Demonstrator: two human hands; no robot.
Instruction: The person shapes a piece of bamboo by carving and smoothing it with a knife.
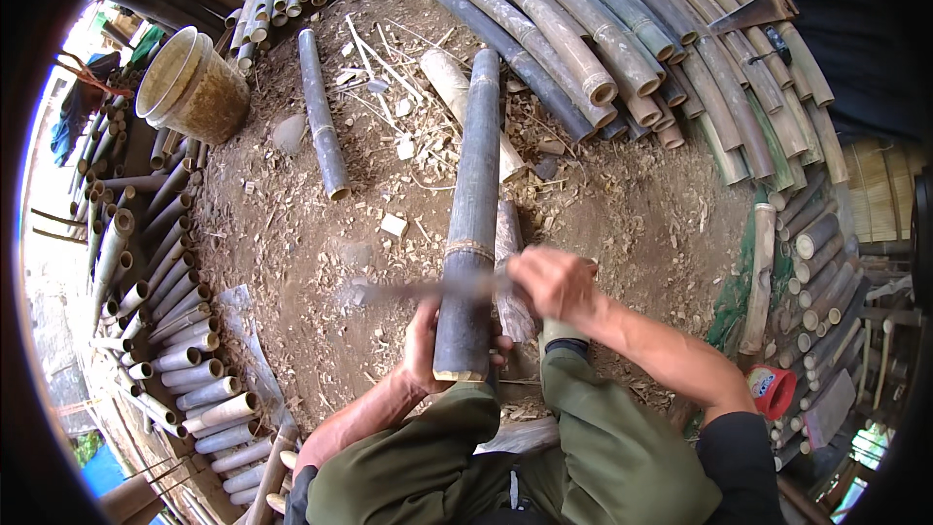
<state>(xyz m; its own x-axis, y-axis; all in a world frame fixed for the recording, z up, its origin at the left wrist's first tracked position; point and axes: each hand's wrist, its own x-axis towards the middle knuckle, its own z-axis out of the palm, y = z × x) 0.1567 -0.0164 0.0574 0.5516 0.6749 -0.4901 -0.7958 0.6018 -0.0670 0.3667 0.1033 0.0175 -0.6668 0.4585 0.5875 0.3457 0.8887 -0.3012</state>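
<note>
A dark grey bamboo pole (473, 175) runs away from me, its near end above my left thigh and its far end close to a paler bamboo piece on the ground. My left hand (424, 342) is wrapped round it from below near the close end, with some fingertips showing on its right side. My right hand (556, 282) is closed round the handle of a long-bladed knife (408, 290), smeared by motion. Its blade lies crosswise over the pole, pointing left; whether it touches the bamboo I cannot tell. A short piece of wood (511, 272) is under and right of the pole.
Bamboo poles (583, 49) lie stacked at the far right, with a hatchet-like blade (756, 12) on them. More cut bamboo (199, 369) is piled left. A dirty bucket (194, 87) stands far left. Wood chips (394, 225) litter the soil; a red container (773, 391) sits right.
</note>
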